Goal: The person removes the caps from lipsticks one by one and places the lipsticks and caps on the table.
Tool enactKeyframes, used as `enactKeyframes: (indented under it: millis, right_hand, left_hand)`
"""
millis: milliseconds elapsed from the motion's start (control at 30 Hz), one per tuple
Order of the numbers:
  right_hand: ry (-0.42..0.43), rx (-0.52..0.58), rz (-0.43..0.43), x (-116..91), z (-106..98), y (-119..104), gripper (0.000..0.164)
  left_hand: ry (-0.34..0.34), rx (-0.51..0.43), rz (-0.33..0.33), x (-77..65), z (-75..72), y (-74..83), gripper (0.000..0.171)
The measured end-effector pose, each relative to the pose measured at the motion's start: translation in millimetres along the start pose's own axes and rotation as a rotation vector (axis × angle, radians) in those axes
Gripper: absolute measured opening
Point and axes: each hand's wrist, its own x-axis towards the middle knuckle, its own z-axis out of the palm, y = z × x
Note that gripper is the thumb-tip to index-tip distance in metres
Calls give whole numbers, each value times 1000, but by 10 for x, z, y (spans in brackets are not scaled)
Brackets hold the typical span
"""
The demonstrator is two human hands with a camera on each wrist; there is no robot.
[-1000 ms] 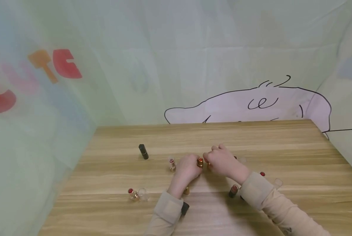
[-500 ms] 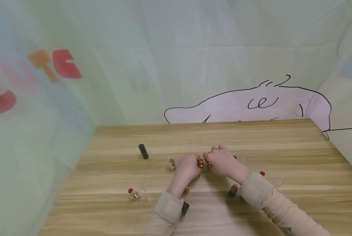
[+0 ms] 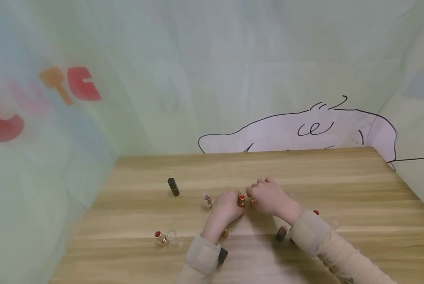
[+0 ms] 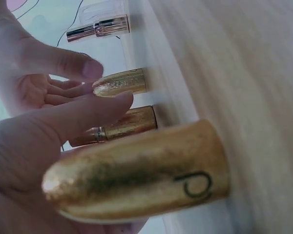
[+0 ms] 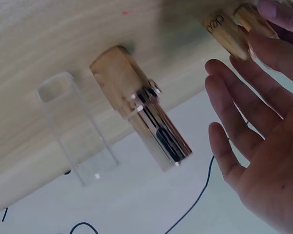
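At mid-table in the head view, my left hand [image 3: 227,207] grips a gold lipstick [image 3: 241,201] with an orange-red tip, uncapped. Just right of it, my right hand [image 3: 271,199] pinches a gold rounded cap [image 4: 121,84] between thumb and fingers. In the left wrist view, cap and lipstick stand upright side by side at the tabletop. Another gold cap [image 4: 136,175] looms in front of my left palm. The right wrist view has a gold-based lipstick [image 5: 141,109] beside a clear cap [image 5: 78,126], left of my right fingers.
A black lipstick [image 3: 173,187] stands far left. Nearer are a pink lipstick [image 3: 207,201] and a red one [image 3: 160,238] with a clear cap [image 3: 172,238]. A black cap [image 3: 222,255] sits by my left cuff, a dark lipstick [image 3: 281,233] by my right cuff.
The whole head view has shifted slightly downward. Both hands stay in place around the gold lipstick and cap.
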Motion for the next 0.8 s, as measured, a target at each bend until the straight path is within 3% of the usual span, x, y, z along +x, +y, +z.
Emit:
enactKeyframes:
  millis: [133, 300, 400, 633, 800]
  right_hand:
    - [-7, 9, -3, 4, -72, 7, 19]
    - [21, -15, -6, 34, -245, 16, 25]
    - [40, -17, -8, 57, -346, -7, 24]
    - [124, 26, -29, 132, -521, -108, 22]
    - [130, 43, -41, 200, -638, -186, 27]
  left_hand:
    - [15, -37, -16, -74, -41, 18, 18]
    - [94, -21, 5, -165, -224, 106, 34]
    - [136, -41, 14, -220, -337, 138, 34]
    - [301, -56, 15, -318, -525, 93, 34]
    - [413, -92, 5, -364, -603, -20, 37]
